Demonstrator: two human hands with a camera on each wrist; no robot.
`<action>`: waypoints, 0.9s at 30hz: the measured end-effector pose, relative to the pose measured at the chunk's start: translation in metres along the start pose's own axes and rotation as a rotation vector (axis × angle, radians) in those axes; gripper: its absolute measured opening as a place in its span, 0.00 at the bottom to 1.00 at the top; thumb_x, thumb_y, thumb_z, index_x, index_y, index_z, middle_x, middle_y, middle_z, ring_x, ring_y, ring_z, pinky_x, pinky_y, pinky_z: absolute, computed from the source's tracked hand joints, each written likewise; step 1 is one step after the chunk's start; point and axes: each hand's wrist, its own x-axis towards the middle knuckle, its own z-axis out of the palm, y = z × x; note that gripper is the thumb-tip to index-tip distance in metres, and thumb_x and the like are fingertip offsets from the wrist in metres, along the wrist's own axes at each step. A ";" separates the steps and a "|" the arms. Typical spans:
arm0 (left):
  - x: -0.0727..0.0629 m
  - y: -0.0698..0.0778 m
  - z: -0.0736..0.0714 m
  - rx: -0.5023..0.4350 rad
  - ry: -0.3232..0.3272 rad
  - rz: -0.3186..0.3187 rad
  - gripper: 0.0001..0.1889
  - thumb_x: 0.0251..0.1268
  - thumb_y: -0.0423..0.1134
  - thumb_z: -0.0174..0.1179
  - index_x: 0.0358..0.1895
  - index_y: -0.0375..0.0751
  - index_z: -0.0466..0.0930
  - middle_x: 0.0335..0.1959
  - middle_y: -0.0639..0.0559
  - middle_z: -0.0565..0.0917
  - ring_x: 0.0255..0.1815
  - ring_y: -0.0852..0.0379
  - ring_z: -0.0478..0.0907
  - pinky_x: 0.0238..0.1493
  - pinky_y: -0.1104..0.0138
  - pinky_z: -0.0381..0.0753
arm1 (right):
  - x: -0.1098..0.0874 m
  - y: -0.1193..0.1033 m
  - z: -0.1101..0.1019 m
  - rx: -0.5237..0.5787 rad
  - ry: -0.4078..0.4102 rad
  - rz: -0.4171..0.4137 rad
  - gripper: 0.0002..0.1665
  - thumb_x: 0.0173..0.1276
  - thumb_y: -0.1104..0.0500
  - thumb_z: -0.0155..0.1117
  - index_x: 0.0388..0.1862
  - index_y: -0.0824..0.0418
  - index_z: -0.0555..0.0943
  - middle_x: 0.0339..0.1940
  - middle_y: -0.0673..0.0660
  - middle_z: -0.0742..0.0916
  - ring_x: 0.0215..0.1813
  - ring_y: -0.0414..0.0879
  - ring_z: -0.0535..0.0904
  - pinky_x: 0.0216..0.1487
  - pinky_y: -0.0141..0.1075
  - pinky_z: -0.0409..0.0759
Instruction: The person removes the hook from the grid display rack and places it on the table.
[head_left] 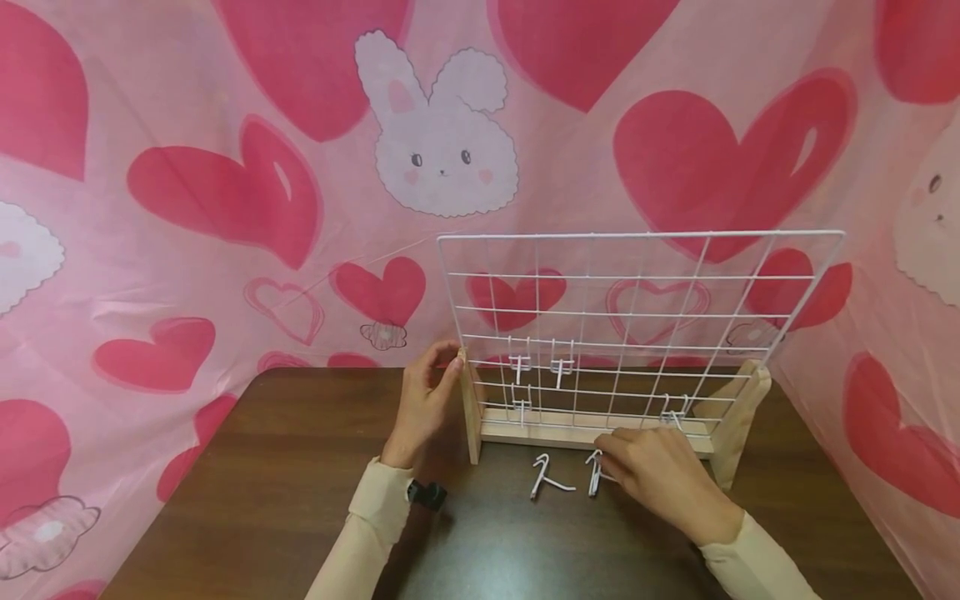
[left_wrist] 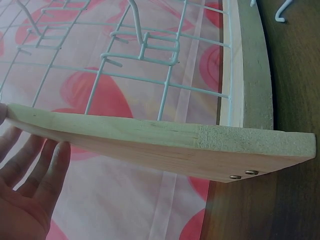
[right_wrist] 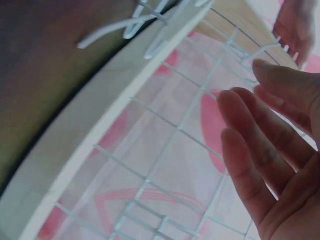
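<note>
A white wire grid rack [head_left: 592,277] stands upright between wooden side panels. My left hand [head_left: 426,400] holds the top of the left side panel [left_wrist: 150,137], thumb on the near edge and fingers along its outer face. Several white hooks [head_left: 519,364] hang on the grid, most toward the left, with another hook [head_left: 674,410] low on the right. Over the front of the rack's base, my right hand [head_left: 663,475] has loosely bent fingers with nothing between them in the right wrist view. Its fingertips overlap a loose white hook [head_left: 595,475] on the table; a second loose hook [head_left: 550,478] lies left of it.
The rack's pale wooden base bar [head_left: 540,433] runs along the brown table [head_left: 300,500] near its back edge. Behind hangs a pink cloth [head_left: 570,167] with hearts and a rabbit. A dark strap device [head_left: 427,495] sits at my left wrist.
</note>
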 end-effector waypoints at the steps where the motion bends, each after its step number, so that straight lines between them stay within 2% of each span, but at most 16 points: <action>1: 0.000 0.000 0.000 -0.002 0.000 -0.001 0.11 0.75 0.32 0.61 0.55 0.34 0.83 0.47 0.35 0.89 0.46 0.63 0.82 0.45 0.67 0.85 | 0.002 0.000 -0.001 0.001 0.018 -0.007 0.16 0.49 0.57 0.82 0.28 0.47 0.80 0.20 0.40 0.82 0.19 0.40 0.79 0.19 0.34 0.67; 4: 0.001 0.000 0.000 -0.005 -0.002 -0.005 0.11 0.75 0.32 0.61 0.55 0.34 0.83 0.47 0.35 0.89 0.46 0.63 0.82 0.45 0.67 0.85 | 0.007 -0.001 -0.004 0.020 0.069 -0.021 0.09 0.54 0.57 0.79 0.30 0.49 0.84 0.23 0.41 0.86 0.21 0.40 0.82 0.19 0.35 0.72; 6: 0.002 0.000 0.000 -0.003 -0.002 -0.009 0.11 0.75 0.32 0.61 0.55 0.33 0.83 0.47 0.34 0.89 0.46 0.63 0.82 0.45 0.68 0.85 | 0.011 -0.001 -0.006 0.032 0.101 -0.027 0.04 0.66 0.54 0.72 0.32 0.51 0.86 0.23 0.43 0.87 0.21 0.38 0.82 0.19 0.35 0.73; 9: 0.002 0.000 0.000 0.001 -0.006 -0.012 0.11 0.75 0.31 0.61 0.55 0.32 0.82 0.47 0.34 0.89 0.46 0.64 0.82 0.45 0.68 0.85 | 0.017 -0.002 -0.009 0.047 0.153 -0.031 0.20 0.82 0.46 0.55 0.35 0.53 0.88 0.23 0.43 0.87 0.19 0.36 0.80 0.18 0.34 0.72; 11: 0.001 0.000 0.000 0.004 -0.004 -0.010 0.11 0.74 0.31 0.61 0.55 0.31 0.82 0.46 0.35 0.89 0.45 0.64 0.82 0.45 0.67 0.85 | 0.021 -0.003 -0.011 0.050 0.181 -0.035 0.28 0.86 0.42 0.45 0.36 0.53 0.88 0.23 0.43 0.87 0.18 0.35 0.78 0.17 0.33 0.70; 17: 0.001 0.000 0.000 0.009 0.000 -0.008 0.11 0.74 0.30 0.60 0.54 0.31 0.82 0.46 0.36 0.89 0.46 0.64 0.82 0.45 0.64 0.86 | 0.034 -0.008 -0.016 0.065 0.255 -0.024 0.28 0.85 0.43 0.47 0.41 0.56 0.89 0.30 0.48 0.92 0.24 0.41 0.86 0.20 0.37 0.78; 20: 0.000 0.000 0.000 0.012 0.002 -0.003 0.10 0.74 0.30 0.60 0.54 0.32 0.82 0.46 0.36 0.89 0.46 0.64 0.82 0.44 0.63 0.86 | 0.040 -0.010 -0.017 0.077 0.282 -0.008 0.28 0.85 0.43 0.47 0.42 0.58 0.89 0.31 0.51 0.92 0.24 0.43 0.87 0.20 0.38 0.78; 27: 0.000 -0.001 0.000 0.003 0.005 0.001 0.11 0.74 0.31 0.61 0.54 0.32 0.83 0.46 0.37 0.89 0.46 0.62 0.82 0.44 0.71 0.84 | 0.056 -0.014 -0.019 0.092 0.348 0.004 0.26 0.84 0.44 0.51 0.47 0.61 0.88 0.31 0.53 0.93 0.22 0.42 0.85 0.19 0.36 0.76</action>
